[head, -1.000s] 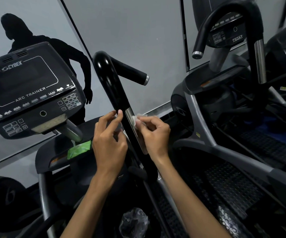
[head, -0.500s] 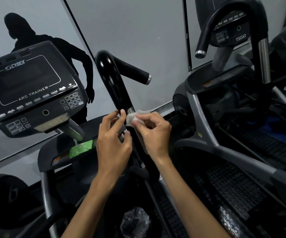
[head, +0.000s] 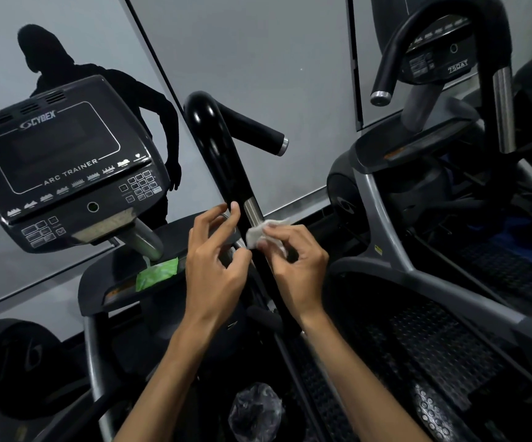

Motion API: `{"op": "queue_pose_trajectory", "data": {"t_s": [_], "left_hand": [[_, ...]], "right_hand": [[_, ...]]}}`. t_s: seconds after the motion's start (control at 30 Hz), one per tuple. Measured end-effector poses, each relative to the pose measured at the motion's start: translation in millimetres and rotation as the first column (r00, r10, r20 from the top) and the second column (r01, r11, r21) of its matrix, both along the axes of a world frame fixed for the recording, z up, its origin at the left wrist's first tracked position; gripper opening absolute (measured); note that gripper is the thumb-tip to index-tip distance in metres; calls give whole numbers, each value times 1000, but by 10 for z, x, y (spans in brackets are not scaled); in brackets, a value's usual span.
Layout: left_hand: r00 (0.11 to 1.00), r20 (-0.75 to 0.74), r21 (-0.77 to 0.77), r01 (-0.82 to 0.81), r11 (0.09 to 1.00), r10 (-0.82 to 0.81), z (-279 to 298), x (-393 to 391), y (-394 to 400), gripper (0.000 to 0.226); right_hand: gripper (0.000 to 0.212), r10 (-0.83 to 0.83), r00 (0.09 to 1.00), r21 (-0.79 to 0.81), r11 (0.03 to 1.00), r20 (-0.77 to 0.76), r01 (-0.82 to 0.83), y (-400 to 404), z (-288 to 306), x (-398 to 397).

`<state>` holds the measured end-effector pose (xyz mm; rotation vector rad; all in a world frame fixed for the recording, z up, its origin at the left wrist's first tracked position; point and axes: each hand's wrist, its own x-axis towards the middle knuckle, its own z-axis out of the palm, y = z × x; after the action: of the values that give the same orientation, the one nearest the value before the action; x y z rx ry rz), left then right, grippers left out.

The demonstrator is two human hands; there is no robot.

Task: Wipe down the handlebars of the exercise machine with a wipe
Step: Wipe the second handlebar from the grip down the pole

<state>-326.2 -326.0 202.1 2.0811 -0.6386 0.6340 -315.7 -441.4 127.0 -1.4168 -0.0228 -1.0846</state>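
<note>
A glossy black handlebar (head: pixel 216 154) of the Cybex arc trainer rises through the middle of the view, with a bare metal strip (head: pixel 252 210) on its right face. My right hand (head: pixel 293 266) pinches a crumpled white wipe (head: pixel 259 234) and presses it against the bar just below that strip. On the bar's left side my left hand (head: pixel 216 269) has its fingers spread, its fingertips at the bar's edge; it holds nothing. The bar's lower part is hidden behind both hands.
The console (head: pixel 63 173) stands at the left, with a green wipe packet (head: pixel 157 272) on the tray below it. A crumpled clear plastic bag (head: pixel 255 409) lies low in the middle. A second machine with a curved handlebar (head: pixel 500 90) stands to the right. Grey wall behind.
Both hands have shifted slightly along the bar, and the wipe now sits lower against the metal strip than half a second ago. The fingers of my left hand have opened wider.
</note>
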Motion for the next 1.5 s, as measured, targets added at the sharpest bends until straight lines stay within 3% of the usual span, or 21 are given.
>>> {"op": "queue_pose_trajectory", "data": {"t_s": [0.13, 0.33, 0.5, 0.7, 0.87, 1.0, 1.17, 1.33, 1.5], "left_hand": [[1000, -10, -24, 11, 1000, -11, 1, -19, -30, 62], [1000, -17, -20, 9, 1000, -9, 9, -18, -4, 63], [1000, -17, -28, 20, 999, -20, 1, -30, -28, 62], [999, -34, -48, 34, 998, -35, -7, 0, -18, 62], [998, -44, -53, 41, 998, -43, -4, -18, -8, 63], [997, -56, -52, 51, 997, -54, 19, -39, -10, 62], [997, -60, -64, 54, 996, -58, -14, -25, -11, 64], [998, -46, -55, 51, 997, -53, -19, -13, -6, 63], [997, -48, -56, 50, 997, -53, -41, 0, -2, 66]], "right_hand": [[20, 130, 988, 156, 981, -81, -116, -94, 181, 127], [23, 6, 1000, -7, 1000, 21, -6, 51, 88, 28], [17, 79, 995, 147, 987, -60, -69, -88, 84, 113], [18, -139, 986, -129, 980, 89, 150, 178, 47, -21], [16, -165, 982, -33, 985, 88, 168, 175, 75, 27], [12, -188, 976, -172, 963, 110, 205, 250, 58, -17], [18, -192, 977, -85, 976, 91, 200, 123, 109, 23], [10, -190, 974, -222, 952, 121, 213, 252, 98, -47], [19, -231, 971, -21, 972, 54, 232, 224, 153, 0]]}}
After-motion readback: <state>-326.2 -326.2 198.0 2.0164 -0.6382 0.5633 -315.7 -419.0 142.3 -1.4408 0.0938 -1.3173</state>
